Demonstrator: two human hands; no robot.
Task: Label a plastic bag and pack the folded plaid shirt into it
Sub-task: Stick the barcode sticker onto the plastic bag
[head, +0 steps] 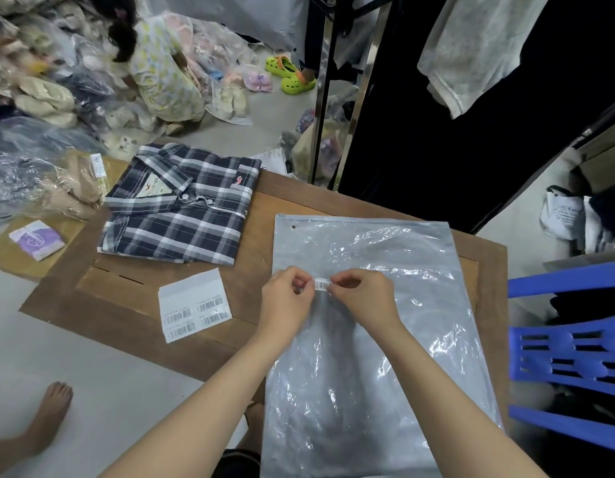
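The left hand and the right hand meet over the upper middle of the plastic bag, each with fingertips pinched closed on one end of a small barcode label. Holding it by both ends keeps the strip taut and level, which I take to be the way to lay it down flat without a crease; whether it already touches the film I cannot tell from here.

The bag lies flat and lengthwise on the wooden surface, its sealed-looking top edge with a small punched hole pointing away from the person. It looks empty, the clear face only wrinkled and catching light. Spread out like this, it gives a smooth area to stick onto, so labelling before filling makes sense.

Just left of the hands sits the label sheet, with several barcode stickers left on it and a bare strip along its top, close enough to reach again.

Further off, at the far left of the surface, the folded plaid shirt lies collar up, well apart from the bag and not yet packed. By my reckoning the labelling is the step in hand and the packing is all to come.

Beyond it, heaps of filled clear bags hold other goods, blurred.
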